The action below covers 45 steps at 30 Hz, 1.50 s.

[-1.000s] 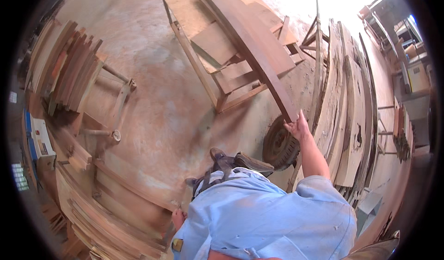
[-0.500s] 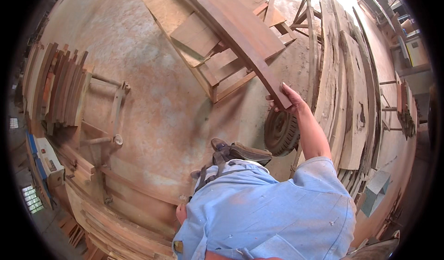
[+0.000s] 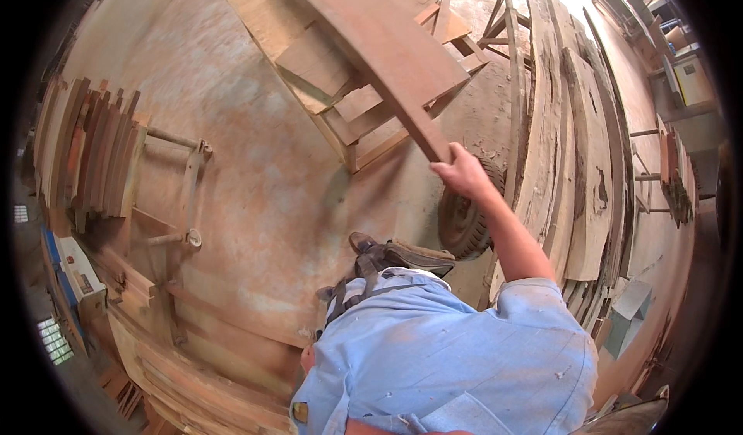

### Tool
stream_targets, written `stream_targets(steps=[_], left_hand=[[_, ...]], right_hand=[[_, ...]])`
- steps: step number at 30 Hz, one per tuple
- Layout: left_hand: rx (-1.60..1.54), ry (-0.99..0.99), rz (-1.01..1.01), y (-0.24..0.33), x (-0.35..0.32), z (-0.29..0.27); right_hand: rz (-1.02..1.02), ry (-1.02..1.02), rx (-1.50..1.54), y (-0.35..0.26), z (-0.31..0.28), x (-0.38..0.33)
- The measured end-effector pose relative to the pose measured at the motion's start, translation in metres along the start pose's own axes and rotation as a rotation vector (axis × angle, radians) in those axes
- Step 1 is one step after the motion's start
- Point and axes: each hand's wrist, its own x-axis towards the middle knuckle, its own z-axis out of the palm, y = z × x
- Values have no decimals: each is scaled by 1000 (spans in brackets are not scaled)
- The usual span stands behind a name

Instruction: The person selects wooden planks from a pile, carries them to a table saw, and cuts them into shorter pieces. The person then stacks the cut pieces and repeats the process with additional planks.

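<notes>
My right hand grips the near end of a long reddish wooden plank, which runs up and away over a low wooden frame table. My arm reaches out from a light blue shirt at the bottom of the view. My left hand is hidden under my body, with only a sliver of skin near the shirt's left edge. My shoes stand on the dusty floor just below the plank's end.
A rubber wheel sits beside my feet. Rough-edged slabs lean in a stack on the right. Short boards stand at the left, with a metal stand near them. Planks pile at lower left.
The plank's near end and my right hand have shifted left and slightly up in the view, and the view has tilted so the frame table sits higher.
</notes>
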Motion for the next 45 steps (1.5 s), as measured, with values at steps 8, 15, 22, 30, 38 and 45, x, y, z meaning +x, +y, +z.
stream_targets(steps=[8, 15, 22, 30, 38, 45], left_hand=[[-119, 11, 95, 87, -25, -22], [-78, 66, 190, 101, -41, -24], [-325, 67, 43, 194, -127, -51], [-540, 156, -86, 67, -113, 25], [-713, 450, -231, 28, -153, 83], [-946, 445, -502, -65, -205, 152]], right_hand=[[81, -77, -2, -21, 12, -17], [307, -461, 982, 49, -20, 23], [445, -428, 1075, 110, -10, 56], [709, -533, 1097, 224, 95, 6], [567, -876, 289, 137, 197, 9], [73, -831, 191, -71, 277, 10]])
